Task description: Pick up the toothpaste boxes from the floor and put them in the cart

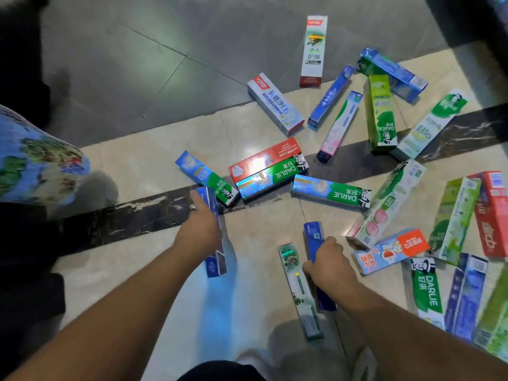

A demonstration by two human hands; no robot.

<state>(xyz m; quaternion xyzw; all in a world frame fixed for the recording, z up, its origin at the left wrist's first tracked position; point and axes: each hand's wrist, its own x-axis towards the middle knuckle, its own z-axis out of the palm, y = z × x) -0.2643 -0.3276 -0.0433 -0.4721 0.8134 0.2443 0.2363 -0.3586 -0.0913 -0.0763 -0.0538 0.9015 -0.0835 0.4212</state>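
Several toothpaste boxes lie scattered on the tiled floor. My left hand (199,228) is shut on a blue box (217,259), held just above the floor. My right hand (328,264) grips a dark blue box (313,235) at floor level; whether it is lifted I cannot tell. A pale green box (299,292) lies right beside that hand. Ahead lie a red and green Darlie stack (268,167), a blue-green Darlie box (330,191) and a silver box (275,103). No cart is in view.
More boxes crowd the right side, among them a red box (492,215) and a green Darlie box (426,290). A person in blue patterned clothing (33,158) stands at the left. A dark floor stripe (137,215) crosses the tiles. My shoes show at the bottom.
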